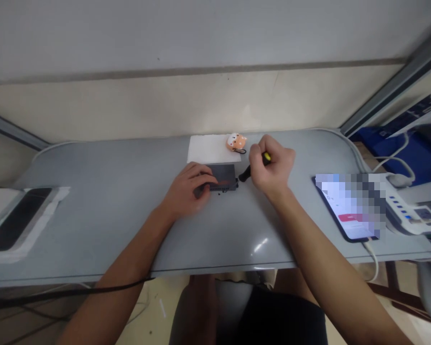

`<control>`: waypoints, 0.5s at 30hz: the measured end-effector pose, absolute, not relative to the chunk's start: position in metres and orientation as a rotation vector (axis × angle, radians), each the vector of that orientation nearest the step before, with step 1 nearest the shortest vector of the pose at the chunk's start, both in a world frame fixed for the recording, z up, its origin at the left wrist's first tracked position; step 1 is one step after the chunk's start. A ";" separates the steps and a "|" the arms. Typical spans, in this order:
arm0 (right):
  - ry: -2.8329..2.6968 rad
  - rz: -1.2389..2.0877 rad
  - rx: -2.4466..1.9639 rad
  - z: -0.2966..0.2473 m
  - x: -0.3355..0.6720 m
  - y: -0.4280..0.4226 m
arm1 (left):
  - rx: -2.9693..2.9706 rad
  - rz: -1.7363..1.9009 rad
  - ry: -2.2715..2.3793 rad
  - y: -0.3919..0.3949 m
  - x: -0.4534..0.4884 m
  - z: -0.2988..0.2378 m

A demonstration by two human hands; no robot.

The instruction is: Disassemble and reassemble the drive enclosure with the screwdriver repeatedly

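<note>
A flat, dark rectangular box (223,174) with a row of small slots along its near edge lies on the grey desk. Over its left end, my left hand (192,188) curls its fingers and thumb around the box. My right hand (272,163) is a fist around a screwdriver (246,173) with a black handle and a yellow end. The tool points down and left, at the box's right side; its tip is too small to make out. A few tiny dark bits (219,194) lie by the box's near edge.
Behind the box are a white paper sheet (204,148) and an orange-and-white animal-shaped case (236,142) with a black loop. A lit phone (348,206) on a cable and a white power strip (413,211) are at right. A dark phone (19,218) lies at left.
</note>
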State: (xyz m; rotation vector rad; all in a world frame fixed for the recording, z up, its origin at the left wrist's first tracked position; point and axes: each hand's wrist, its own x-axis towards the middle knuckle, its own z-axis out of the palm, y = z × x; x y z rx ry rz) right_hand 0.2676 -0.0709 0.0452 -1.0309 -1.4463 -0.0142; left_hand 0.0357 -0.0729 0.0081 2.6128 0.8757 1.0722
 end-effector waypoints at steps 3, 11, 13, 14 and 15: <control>-1.569 -0.103 -0.970 0.043 0.264 -0.073 | 2.592 1.118 0.917 -0.071 0.033 0.008; -1.571 -0.014 -0.921 0.043 0.254 -0.080 | 2.566 1.172 0.885 -0.070 0.032 0.006; -1.536 0.006 -0.916 0.045 0.254 -0.081 | 2.549 1.186 0.897 -0.071 0.033 0.007; -1.514 0.016 -0.918 0.045 0.255 -0.081 | 2.538 1.193 0.898 -0.073 0.034 0.008; -1.487 0.030 -0.926 0.045 0.255 -0.081 | 2.528 1.193 0.892 -0.075 0.036 0.009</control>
